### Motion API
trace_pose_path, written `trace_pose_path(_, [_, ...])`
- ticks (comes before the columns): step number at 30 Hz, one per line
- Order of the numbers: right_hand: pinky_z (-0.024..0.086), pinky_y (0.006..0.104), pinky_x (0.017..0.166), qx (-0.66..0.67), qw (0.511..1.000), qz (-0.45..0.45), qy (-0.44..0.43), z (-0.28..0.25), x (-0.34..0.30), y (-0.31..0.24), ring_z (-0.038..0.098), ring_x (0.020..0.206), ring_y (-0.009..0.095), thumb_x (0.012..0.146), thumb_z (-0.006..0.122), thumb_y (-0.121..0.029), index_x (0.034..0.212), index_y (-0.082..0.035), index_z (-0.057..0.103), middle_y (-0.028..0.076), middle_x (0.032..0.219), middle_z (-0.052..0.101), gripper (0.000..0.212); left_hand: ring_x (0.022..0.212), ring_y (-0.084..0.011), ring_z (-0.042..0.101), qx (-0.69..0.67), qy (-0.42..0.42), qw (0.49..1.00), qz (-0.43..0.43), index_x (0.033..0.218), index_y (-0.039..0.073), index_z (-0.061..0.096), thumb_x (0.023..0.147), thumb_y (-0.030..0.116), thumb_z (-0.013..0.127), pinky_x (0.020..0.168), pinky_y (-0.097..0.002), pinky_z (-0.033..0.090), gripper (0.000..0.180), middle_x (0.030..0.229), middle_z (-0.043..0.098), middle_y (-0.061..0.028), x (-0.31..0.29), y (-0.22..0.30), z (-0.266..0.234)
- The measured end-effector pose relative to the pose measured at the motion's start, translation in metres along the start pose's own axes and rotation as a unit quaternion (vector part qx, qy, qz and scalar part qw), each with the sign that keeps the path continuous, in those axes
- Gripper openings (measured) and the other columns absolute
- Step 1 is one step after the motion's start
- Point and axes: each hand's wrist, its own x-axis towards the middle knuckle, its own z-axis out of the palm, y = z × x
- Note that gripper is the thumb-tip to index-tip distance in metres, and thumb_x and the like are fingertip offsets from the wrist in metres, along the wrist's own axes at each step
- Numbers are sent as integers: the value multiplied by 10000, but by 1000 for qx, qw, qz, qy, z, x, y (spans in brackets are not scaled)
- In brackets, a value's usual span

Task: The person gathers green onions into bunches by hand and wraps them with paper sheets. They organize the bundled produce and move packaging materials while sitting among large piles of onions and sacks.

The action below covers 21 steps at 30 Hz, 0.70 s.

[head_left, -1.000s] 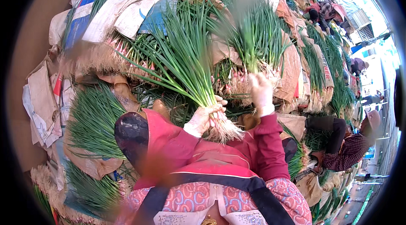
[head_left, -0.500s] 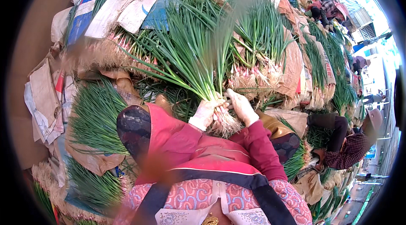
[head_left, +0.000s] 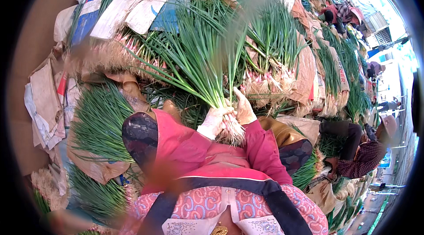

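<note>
A bunch of spring onions (head_left: 210, 80) stands upright in front of me, its long green leaves fanning away and its pale roots (head_left: 232, 134) hanging towards my lap. My left hand (head_left: 214, 120), in a whitish glove, is closed around the stalks just above the bulbs. From the right, my right hand (head_left: 244, 108) presses against the same bunch, its fingers pointing up along a few stalks on that side. Part of its grip is hidden behind the hand. Beyond the bunch, to the right, lies another pile of spring onions (head_left: 267, 76) with reddish bulbs.
More onions (head_left: 104, 122) lie at my left on brown paper (head_left: 95, 166). Paper sacks (head_left: 148, 12) cover a heap at the far left. A person in a checked shirt (head_left: 363, 161) sits at the right; others are farther off. A brown wall (head_left: 28, 58) edges the left.
My right hand has turned so its fingers point up along the stalks, and it has shifted slightly left against the bunch. My left hand keeps its hold.
</note>
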Motion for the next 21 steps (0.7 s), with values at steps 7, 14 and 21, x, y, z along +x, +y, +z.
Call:
trace_pose_path(7, [467,303,658,-592,738,-313,-87,-26,9,-3,570,849,174,898,435,-187,1141,-15,453,109,1026,562,299,633,-198,599,-23,29,999,-10,938,45,497,758,-26,574,580,-297,489,209,737,578,-79,-3,2,8])
trace_pose_path(14, [448,235,493,-289,946,-134,-62,-30,81,0,572,612,103,862,526,-183,885,-80,602,16,710,593,130,609,-197,592,10,-19,1000,3,936,29,500,764,-23,574,565,-311,493,195,708,588,-99,0,9,2])
trace_pose_path(21, [460,287,679,-556,725,-313,261,11,42,-34,590,718,173,871,451,-102,971,32,597,126,813,638,222,623,-216,602,-30,-10,999,-16,919,42,492,768,-30,564,569,-336,509,182,740,598,-110,-14,17,19])
